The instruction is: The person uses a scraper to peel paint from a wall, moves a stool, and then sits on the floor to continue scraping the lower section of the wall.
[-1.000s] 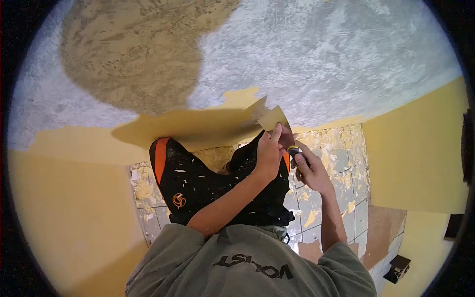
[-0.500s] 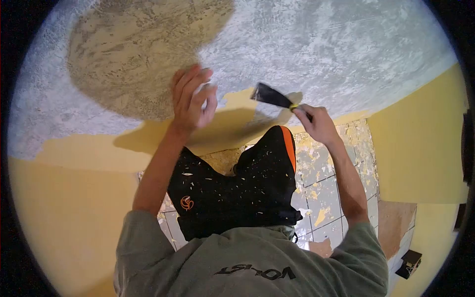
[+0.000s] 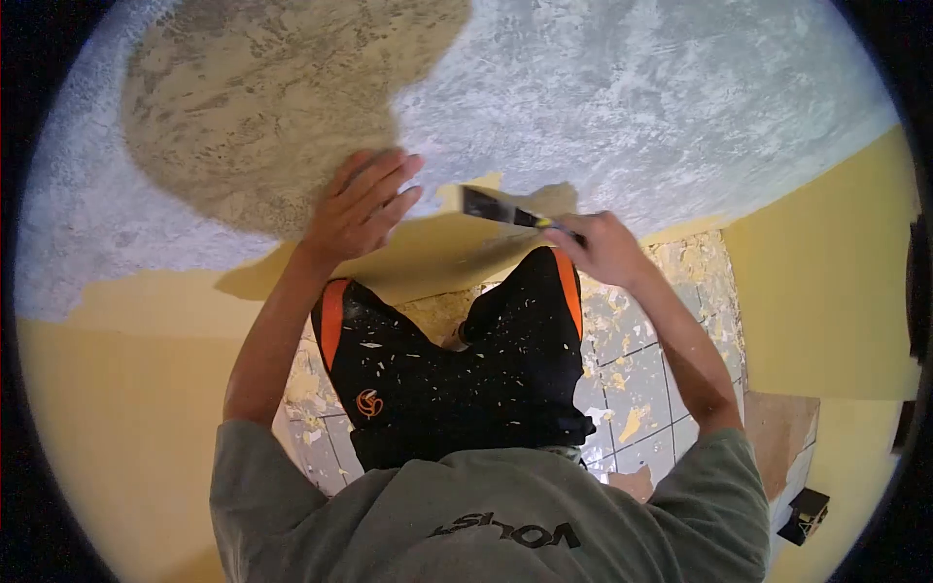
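Observation:
My right hand point(image 3: 604, 249) is closed round the handle of a scraper point(image 3: 498, 209) with a dark, wide blade. The blade points left, at the edge of a yellow paint patch on the wall. My left hand point(image 3: 362, 206) holds nothing; its fingers are stretched out and slightly bent near the wall, left of the blade. Whether its fingertips touch the wall I cannot tell. Bare grey-white wall point(image 3: 622, 97) spreads above both hands, with yellow paint point(image 3: 165, 301) below it.
Paint flakes lie over the tiled floor point(image 3: 632, 364) and on my black trousers point(image 3: 457, 389). A yellow wall point(image 3: 816, 282) stands at the right. A brown sheet point(image 3: 777, 437) and a small black box point(image 3: 804, 516) are at the lower right.
The scraper and my right hand have moved left and slightly down. My left hand has shifted a little left and down, its fingers now straighter. My left knee shows more.

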Demonstrator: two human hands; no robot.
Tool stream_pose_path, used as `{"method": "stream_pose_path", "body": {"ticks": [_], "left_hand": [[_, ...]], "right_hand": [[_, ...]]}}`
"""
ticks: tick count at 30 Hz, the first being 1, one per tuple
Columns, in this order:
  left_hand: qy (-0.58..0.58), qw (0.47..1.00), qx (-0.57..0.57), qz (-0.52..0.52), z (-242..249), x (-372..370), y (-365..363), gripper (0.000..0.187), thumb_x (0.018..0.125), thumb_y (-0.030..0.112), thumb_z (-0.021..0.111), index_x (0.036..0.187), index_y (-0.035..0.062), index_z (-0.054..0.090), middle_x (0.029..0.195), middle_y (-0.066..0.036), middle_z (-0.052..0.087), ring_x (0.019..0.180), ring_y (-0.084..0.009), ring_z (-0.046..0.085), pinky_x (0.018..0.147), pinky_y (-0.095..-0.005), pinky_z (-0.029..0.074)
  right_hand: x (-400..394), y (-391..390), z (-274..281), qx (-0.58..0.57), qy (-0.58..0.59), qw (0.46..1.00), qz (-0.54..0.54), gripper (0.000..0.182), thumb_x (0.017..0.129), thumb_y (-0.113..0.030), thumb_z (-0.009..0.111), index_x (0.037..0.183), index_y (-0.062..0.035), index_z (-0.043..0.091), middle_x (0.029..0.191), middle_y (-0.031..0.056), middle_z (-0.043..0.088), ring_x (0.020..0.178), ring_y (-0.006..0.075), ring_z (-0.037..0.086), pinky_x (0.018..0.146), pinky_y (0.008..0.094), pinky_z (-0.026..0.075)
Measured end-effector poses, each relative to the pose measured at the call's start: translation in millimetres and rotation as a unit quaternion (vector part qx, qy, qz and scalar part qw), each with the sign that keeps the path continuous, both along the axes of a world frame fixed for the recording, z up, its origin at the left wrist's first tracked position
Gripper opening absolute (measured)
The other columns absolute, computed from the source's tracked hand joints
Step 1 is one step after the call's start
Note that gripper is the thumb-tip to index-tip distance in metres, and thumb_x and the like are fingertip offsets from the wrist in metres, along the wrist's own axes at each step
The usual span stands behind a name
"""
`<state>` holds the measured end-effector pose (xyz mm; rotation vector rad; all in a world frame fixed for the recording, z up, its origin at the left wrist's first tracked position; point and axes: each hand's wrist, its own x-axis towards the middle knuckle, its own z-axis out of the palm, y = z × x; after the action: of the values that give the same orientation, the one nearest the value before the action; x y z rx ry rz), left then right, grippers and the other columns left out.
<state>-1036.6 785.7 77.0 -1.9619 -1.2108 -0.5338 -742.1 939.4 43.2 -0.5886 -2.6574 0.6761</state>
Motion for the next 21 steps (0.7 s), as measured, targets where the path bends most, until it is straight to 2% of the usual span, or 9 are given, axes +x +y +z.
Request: {"method": "stream_pose_path", "body": {"ticks": [2,5,8,10,12,16,19,20,21], "left_hand": [[-0.008,0.999,-0.006,0.031,11.2,-25.4,-20.9,0.022,0.079,0.011,0.056,0.100,0.0162,0.055,0.117,0.000,0.058,0.115,-0.0147,0.048,0.106,-0.0413,0.024],[0.051,0.998,0.021,0.022,7.1,-48.3,-30.4,0.027,0.080,0.015,0.054,0.107,0.0182,0.053,0.121,0.000,0.055,0.116,-0.0155,0.048,0.106,-0.0418,0.023],[0.072,0.992,0.049,0.095,3.8,-32.9,-22.9,0.033,0.080,0.018,0.055,0.112,0.0205,0.051,0.122,0.001,0.054,0.116,-0.0154,0.048,0.107,-0.0416,0.023],[0.067,0.994,0.041,0.082,0.6,-39.2,-24.9,0.033,0.080,0.018,0.055,0.113,0.0210,0.051,0.123,0.002,0.054,0.116,-0.0152,0.048,0.107,-0.0412,0.023],[0.066,0.994,0.033,0.077,1.5,-47.7,-32.3,0.034,0.080,0.018,0.056,0.113,0.0216,0.051,0.123,0.003,0.054,0.116,-0.0150,0.047,0.107,-0.0408,0.023],[0.053,0.996,0.023,0.071,2.1,-44.0,-31.6,0.032,0.079,0.018,0.056,0.111,0.0213,0.053,0.121,0.004,0.055,0.116,-0.0147,0.047,0.106,-0.0396,0.024],[0.040,0.996,0.039,0.070,0.6,-43.6,-28.5,0.030,0.080,0.018,0.055,0.110,0.0210,0.054,0.119,0.004,0.056,0.116,-0.0147,0.048,0.106,-0.0392,0.024],[0.035,0.996,0.044,0.068,-2.0,-41.5,-28.1,0.029,0.080,0.018,0.055,0.109,0.0210,0.054,0.119,0.004,0.057,0.116,-0.0146,0.048,0.106,-0.0391,0.024],[0.030,0.997,0.041,0.064,-3.8,-39.1,-27.9,0.029,0.080,0.018,0.055,0.109,0.0210,0.054,0.119,0.004,0.057,0.116,-0.0146,0.048,0.106,-0.0391,0.024]], "right_hand": [[31.2,9.3,14.8,-0.037,-0.077,0.995,-0.051,0.027,0.085,-0.030,0.055,0.089,-0.0043,0.065,0.061,0.0173,0.058,0.054,0.0333,0.058,0.052,0.0390,0.045],[69.7,24.1,13.2,-0.066,-0.053,0.992,-0.093,0.026,0.086,-0.029,0.055,0.089,-0.0056,0.065,0.058,0.0167,0.056,0.052,0.0324,0.057,0.050,0.0391,0.044],[14.5,11.0,8.4,-0.021,-0.029,0.997,-0.071,0.024,0.086,-0.028,0.055,0.087,-0.0063,0.066,0.059,0.0160,0.057,0.052,0.0327,0.057,0.050,0.0387,0.044],[-13.7,-9.2,-0.8,0.058,-0.017,0.998,-0.011,0.023,0.085,-0.027,0.056,0.086,-0.0057,0.066,0.061,0.0159,0.058,0.052,0.0332,0.056,0.049,0.0378,0.044],[-8.4,-13.6,8.9,0.020,0.000,1.000,-0.013,0.023,0.085,-0.027,0.057,0.085,-0.0059,0.066,0.062,0.0155,0.058,0.052,0.0337,0.055,0.048,0.0375,0.043],[56.2,-4.7,25.7,-0.044,-0.061,0.992,-0.101,0.024,0.085,-0.026,0.057,0.085,-0.0043,0.066,0.056,0.0155,0.056,0.047,0.0278,0.055,0.047,0.0353,0.042],[56.9,-2.0,25.6,-0.047,-0.120,0.981,-0.142,0.025,0.086,-0.026,0.056,0.087,-0.0031,0.065,0.056,0.0161,0.055,0.046,0.0254,0.055,0.047,0.0345,0.041],[36.3,-4.5,17.5,-0.033,-0.084,0.982,-0.168,0.024,0.086,-0.026,0.055,0.088,-0.0038,0.065,0.058,0.0174,0.056,0.049,0.0289,0.056,0.047,0.0356,0.042],[22.0,-1.9,1.4,-0.011,-0.024,0.994,-0.102,0.024,0.086,-0.027,0.055,0.089,-0.0047,0.065,0.061,0.0187,0.057,0.052,0.0329,0.056,0.048,0.0367,0.043]]}}
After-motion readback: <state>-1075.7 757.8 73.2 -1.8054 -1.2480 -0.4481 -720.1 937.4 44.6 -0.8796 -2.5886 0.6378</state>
